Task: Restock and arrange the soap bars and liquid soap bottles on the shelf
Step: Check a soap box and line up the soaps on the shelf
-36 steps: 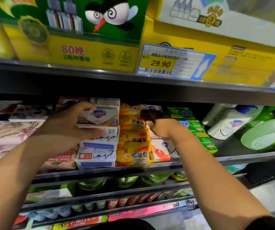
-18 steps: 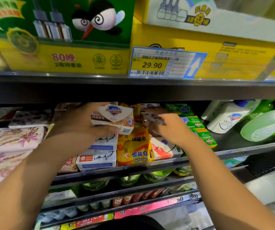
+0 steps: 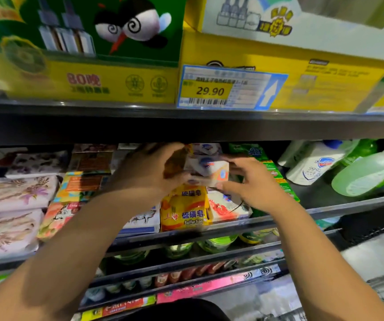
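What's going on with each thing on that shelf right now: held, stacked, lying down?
White boxed soap bar with blue shield logo: held above the stacks by both hands.
Left hand: gripping the box.
Right hand: gripping the box.
Yellow sulfur soap packs: stacked at shelf front.
Green liquid soap bottle: lying on its side.

Your working surface is the dark metal shelf (image 3: 325, 210) with a raised front lip. Lying on it, left to right: floral-wrapped soap packs (image 3: 12, 195), orange boxed bars (image 3: 80, 186), a white boxed bar (image 3: 143, 220), yellow sulfur soap packs (image 3: 185, 209), a white-and-red bar (image 3: 227, 208), green boxes (image 3: 276, 177), then white (image 3: 311, 165) and green (image 3: 369, 172) bottles on their sides.
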Motion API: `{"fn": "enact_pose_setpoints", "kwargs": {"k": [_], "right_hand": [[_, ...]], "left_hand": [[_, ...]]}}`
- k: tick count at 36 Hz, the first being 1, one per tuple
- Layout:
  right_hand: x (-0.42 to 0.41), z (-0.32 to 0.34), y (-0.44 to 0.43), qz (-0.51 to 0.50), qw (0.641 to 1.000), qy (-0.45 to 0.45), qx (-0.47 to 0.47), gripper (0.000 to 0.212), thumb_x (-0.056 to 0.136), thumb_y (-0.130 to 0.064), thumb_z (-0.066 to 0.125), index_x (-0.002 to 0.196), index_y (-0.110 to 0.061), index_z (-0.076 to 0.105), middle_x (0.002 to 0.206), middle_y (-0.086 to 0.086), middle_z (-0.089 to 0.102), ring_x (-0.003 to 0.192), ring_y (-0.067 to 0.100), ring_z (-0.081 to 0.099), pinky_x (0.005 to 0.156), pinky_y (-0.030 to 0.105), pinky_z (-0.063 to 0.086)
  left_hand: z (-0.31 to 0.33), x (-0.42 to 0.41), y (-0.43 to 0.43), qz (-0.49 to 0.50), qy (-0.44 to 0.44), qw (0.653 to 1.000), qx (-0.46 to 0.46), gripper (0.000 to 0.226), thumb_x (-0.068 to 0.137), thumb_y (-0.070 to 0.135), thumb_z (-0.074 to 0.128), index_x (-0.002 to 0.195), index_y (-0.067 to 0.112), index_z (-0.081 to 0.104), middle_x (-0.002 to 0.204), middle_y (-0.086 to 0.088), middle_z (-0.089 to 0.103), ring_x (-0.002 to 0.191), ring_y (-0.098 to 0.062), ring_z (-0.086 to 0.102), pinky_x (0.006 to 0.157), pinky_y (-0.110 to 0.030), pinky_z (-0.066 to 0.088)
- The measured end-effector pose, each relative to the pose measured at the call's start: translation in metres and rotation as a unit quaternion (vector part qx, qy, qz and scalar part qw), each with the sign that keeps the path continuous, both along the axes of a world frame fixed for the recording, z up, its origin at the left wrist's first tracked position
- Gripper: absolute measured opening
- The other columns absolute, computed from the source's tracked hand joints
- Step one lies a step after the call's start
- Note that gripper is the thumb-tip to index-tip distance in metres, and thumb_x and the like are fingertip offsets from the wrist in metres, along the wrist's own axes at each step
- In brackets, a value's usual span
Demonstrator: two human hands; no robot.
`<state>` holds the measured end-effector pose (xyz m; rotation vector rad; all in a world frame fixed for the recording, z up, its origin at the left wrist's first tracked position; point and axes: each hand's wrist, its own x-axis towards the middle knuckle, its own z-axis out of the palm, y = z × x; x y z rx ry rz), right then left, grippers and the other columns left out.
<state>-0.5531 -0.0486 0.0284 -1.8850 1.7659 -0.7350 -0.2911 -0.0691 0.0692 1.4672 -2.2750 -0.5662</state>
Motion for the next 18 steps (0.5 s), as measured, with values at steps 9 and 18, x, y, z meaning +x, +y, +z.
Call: {"fn": "enact_pose_setpoints", "kwargs": {"k": [9,18], "right_hand": [[-0.005,-0.003,-0.071,-0.096,0.976,0.196,-0.011,0.039,0.096,-0.033,0.062,0.133,-0.020,0.060,0.133,0.012,0.062,0.116,0.032,0.060,0.090,0.032,0.046],[0.006,-0.005,-0.098,-0.083,0.947,0.310,0.025,0.048,0.101,-0.022,0.051,0.147,-0.032,0.046,0.144,0.014,0.054,0.124,0.036,0.055,0.099,0.039,0.048]], "left_hand": [[-0.008,0.079,-0.007,0.117,0.034,0.990,-0.067,0.038,0.088,0.041,0.067,0.124,0.031,0.062,0.119,-0.002,0.064,0.106,-0.028,0.061,0.083,-0.032,0.045],[-0.038,0.155,-0.003,0.177,0.036,0.980,-0.080,0.044,0.075,0.066,0.060,0.113,0.045,0.065,0.103,-0.011,0.070,0.091,-0.035,0.068,0.080,-0.046,0.054]]}}
